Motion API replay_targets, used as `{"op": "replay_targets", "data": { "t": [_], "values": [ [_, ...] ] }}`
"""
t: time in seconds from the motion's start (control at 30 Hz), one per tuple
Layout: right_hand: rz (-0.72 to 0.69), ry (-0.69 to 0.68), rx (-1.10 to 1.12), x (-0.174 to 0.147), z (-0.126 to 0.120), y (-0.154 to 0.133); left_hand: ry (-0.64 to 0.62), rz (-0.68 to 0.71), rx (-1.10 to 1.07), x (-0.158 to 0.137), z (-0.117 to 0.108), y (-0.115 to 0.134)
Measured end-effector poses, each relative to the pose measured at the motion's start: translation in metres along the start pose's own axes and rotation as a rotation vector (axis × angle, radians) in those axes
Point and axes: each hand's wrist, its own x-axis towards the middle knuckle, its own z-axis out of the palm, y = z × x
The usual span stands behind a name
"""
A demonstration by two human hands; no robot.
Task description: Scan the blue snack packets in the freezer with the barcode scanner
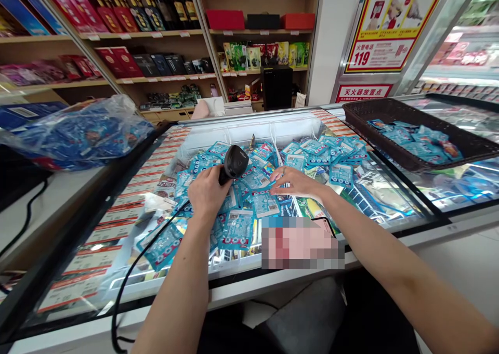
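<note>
Two forearms (187,271), one scanner (236,160)

Looks bright, with white glints on the glass top (97,247), stretched edges and a blocky pixelated patch (303,243).

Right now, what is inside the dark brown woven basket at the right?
The dark brown woven basket holds loose, overlapping blue plastic packets. Whatever lies beneath them is covered and cannot be seen.
</note>
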Motion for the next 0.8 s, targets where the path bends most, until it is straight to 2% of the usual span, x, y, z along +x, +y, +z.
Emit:
{"op": "replay_targets", "data": {
  "t": [0.23,0.33,0.47,0.53,0.67,0.8],
  "values": [
    [0.165,0.120,-0.073,0.003,0.006,0.001,0.002,0.003,-0.005,-0.001,-0.002,0.001],
    [0.197,0.089,-0.129,0.004,0.007,-0.003,-0.004,0.005,-0.011,0.000,-0.003,0.002],
    [0.209,-0.026,-0.150,0.005,0.005,-0.004,-0.003,0.008,0.019,0.000,-0.002,0.003],
    [0.267,-0.052,-0.127,0.005,0.002,-0.002,-0.006,0.004,0.034,0.000,-0.001,0.003],
    [0.428,-0.020,-0.048,0.002,-0.004,0.001,-0.025,-0.011,0.030,-0.001,0.000,0.003],
    [0.484,0.010,0.090,-0.004,-0.011,0.006,-0.025,-0.005,0.016,-0.001,0.000,0.002]
  ]
}}
